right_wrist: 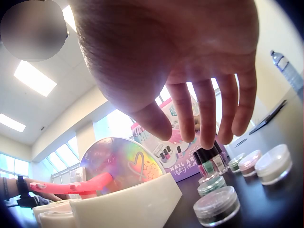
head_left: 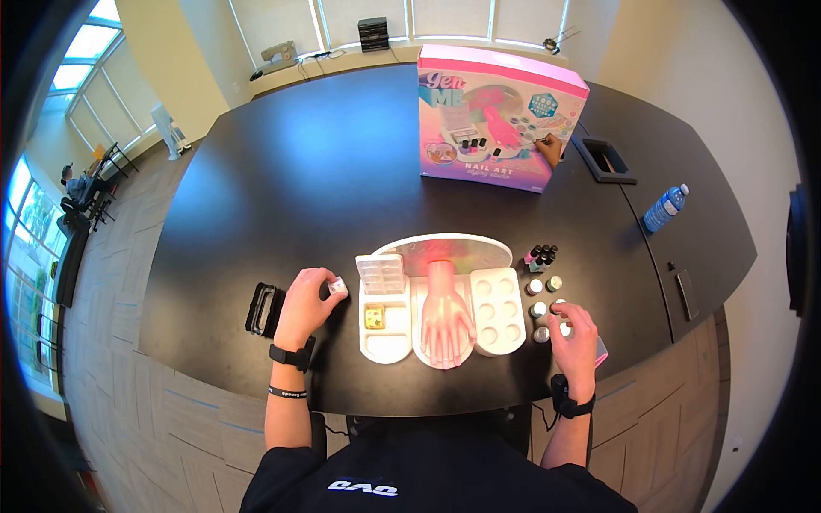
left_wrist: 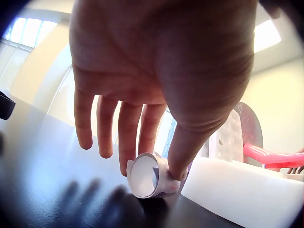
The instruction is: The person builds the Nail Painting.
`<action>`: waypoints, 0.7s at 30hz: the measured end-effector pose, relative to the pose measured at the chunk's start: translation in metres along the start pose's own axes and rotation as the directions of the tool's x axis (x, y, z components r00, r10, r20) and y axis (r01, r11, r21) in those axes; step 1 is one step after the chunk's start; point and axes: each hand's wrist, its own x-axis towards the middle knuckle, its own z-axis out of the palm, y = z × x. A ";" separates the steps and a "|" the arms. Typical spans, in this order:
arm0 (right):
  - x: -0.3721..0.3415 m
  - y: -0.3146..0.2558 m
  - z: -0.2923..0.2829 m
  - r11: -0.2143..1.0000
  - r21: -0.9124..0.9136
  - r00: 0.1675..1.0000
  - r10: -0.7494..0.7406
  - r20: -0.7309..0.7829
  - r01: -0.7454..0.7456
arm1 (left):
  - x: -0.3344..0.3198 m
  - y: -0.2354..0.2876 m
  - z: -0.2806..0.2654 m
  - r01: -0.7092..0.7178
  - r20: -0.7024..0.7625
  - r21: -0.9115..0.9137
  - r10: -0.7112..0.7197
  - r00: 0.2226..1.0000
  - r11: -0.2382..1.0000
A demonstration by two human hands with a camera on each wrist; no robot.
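My left hand (head_left: 305, 301) pinches a small white roll of printed strip (left_wrist: 164, 183) between thumb and fingers, close over the table left of the white nail station (head_left: 389, 349). The roll's hollow end faces the left wrist camera. On the station a pink model hand (head_left: 446, 316) lies in front of a shiny curved mirror panel (right_wrist: 124, 159). A yellow square item (head_left: 375, 317) sits in a left compartment. My right hand (head_left: 575, 342) hovers with loosely bent fingers over several small lidded jars (right_wrist: 217, 205), right of the station. Dark-capped nail polish bottles (head_left: 540, 256) stand behind the jars.
A pink Nail Art box (head_left: 500, 120) stands at the back of the dark table. To its right are a square table recess (head_left: 604, 161) and a blue water bottle (head_left: 665, 209). A black frame-like object (head_left: 263, 309) lies left of my left hand.
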 end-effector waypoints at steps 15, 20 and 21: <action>-0.003 0.004 -0.001 1.000 -0.019 1.000 0.004 -0.002 -0.004 | -0.024 0.062 -0.020 -0.281 -0.229 -0.002 0.273 0.934 0.960; -0.004 0.003 -0.003 1.000 -0.011 1.000 0.015 -0.003 -0.015 | -0.025 0.072 -0.009 -0.383 -0.144 -0.024 0.376 0.916 0.924; -0.004 0.003 -0.003 1.000 -0.015 1.000 0.015 -0.004 -0.015 | -0.026 0.075 -0.004 -0.370 -0.137 -0.056 0.360 0.923 0.927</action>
